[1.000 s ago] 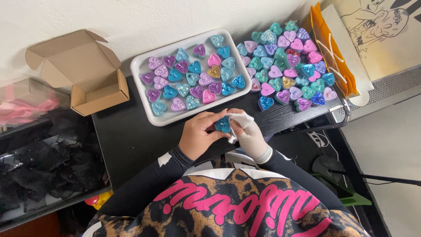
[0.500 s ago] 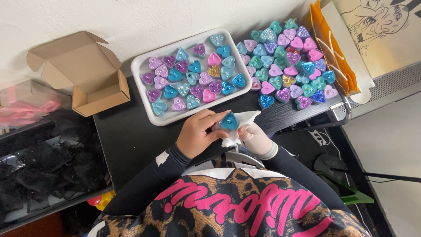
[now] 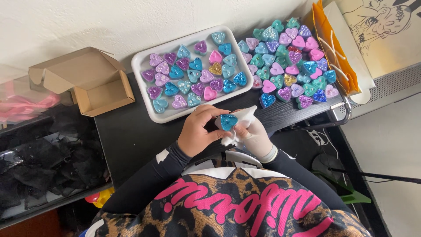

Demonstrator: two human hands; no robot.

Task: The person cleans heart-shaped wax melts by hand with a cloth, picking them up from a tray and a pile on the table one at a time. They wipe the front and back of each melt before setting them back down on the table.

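Note:
My left hand (image 3: 198, 132), bare, and my right hand (image 3: 255, 137), in a white glove, meet over the black tabletop (image 3: 131, 136) just in front of my chest. Between them is a blue glitter heart (image 3: 228, 121), pinched by my left fingers. My right hand holds a crumpled white cloth (image 3: 244, 116) against the heart. A white rectangular tray (image 3: 144, 66) just beyond my hands carries several glitter hearts in blue, teal, purple and pink.
A loose heap of hearts (image 3: 289, 66) lies to the right of the tray. An open cardboard box (image 3: 90, 81) stands at the left. An orange-and-white paper bag (image 3: 340, 57) leans at the right edge. Black fabric (image 3: 39, 162) fills a lower shelf at left.
The blue heart has turned in my hands so its glitter face shows more fully. The cloth has shifted around it. Both hands stay in the same spot.

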